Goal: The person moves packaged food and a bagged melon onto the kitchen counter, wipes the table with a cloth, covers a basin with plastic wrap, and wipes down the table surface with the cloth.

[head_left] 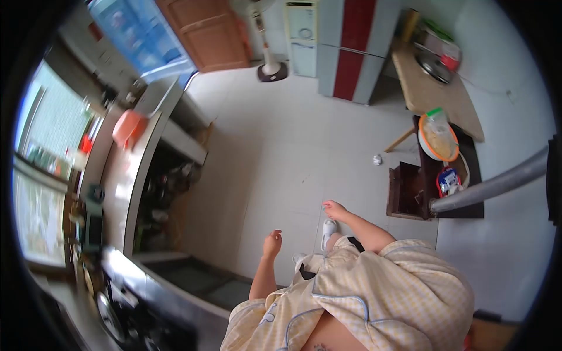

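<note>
My left hand hangs over the tiled floor at the lower middle, its fingers loosely curled. Whether anything is inside its fingers is too small to tell. To the right of it, my right hand is stretched out above a white shoe, with its fingers partly bent and nothing visible in them. Neither hand touches any object that I can see. Both arms come out of a checked yellow and white shirt.
A counter with a pink-orange container runs along the left. A fridge and a fan stand at the back. At right are a wooden table, an orange-rimmed basin, a dark stand and a grey pipe.
</note>
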`<state>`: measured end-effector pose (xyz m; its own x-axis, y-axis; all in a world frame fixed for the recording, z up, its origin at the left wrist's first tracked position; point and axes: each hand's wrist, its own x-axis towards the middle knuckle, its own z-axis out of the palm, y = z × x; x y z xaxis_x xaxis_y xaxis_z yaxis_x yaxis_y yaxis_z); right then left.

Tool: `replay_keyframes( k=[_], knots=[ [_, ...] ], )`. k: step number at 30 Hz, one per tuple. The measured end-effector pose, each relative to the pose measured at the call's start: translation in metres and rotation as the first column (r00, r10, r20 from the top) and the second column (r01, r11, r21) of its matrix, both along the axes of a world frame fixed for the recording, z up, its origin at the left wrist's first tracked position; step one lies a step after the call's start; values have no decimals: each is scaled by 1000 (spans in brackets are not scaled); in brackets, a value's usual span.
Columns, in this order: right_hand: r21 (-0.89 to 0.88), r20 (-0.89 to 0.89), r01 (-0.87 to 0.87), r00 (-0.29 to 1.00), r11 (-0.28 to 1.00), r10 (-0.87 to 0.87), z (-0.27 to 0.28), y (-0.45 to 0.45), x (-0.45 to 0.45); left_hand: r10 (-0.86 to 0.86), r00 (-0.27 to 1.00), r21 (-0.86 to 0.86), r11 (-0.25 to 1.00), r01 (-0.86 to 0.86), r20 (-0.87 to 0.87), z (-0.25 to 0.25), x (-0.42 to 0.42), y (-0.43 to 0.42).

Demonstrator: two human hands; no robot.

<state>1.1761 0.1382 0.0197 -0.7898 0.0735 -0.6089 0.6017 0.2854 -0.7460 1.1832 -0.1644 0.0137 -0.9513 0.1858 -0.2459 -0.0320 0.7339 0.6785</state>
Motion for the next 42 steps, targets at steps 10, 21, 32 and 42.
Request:
replay_keyframes(
  k=[10, 21, 32, 42],
  knots=[
    [-132, 13, 744, 662, 655, -750, -21, 163, -39, -343, 939, 75, 936, 343, -16, 8, -152, 137],
    [-377, -163, 738, 542, 560, -824, 58, 351, -152, -468, 860, 157, 852, 500, -203, 72, -346, 340],
    [-463, -372, 738, 341, 491, -863, 113, 469, -301, -227, 482, 85, 835, 543, -846, 254, -658, 558],
    [-535, -253, 810, 119, 241, -960, 111, 526, -422, 37, -69, -3, 860, 510, -997, 508, -858, 774]
  ],
)
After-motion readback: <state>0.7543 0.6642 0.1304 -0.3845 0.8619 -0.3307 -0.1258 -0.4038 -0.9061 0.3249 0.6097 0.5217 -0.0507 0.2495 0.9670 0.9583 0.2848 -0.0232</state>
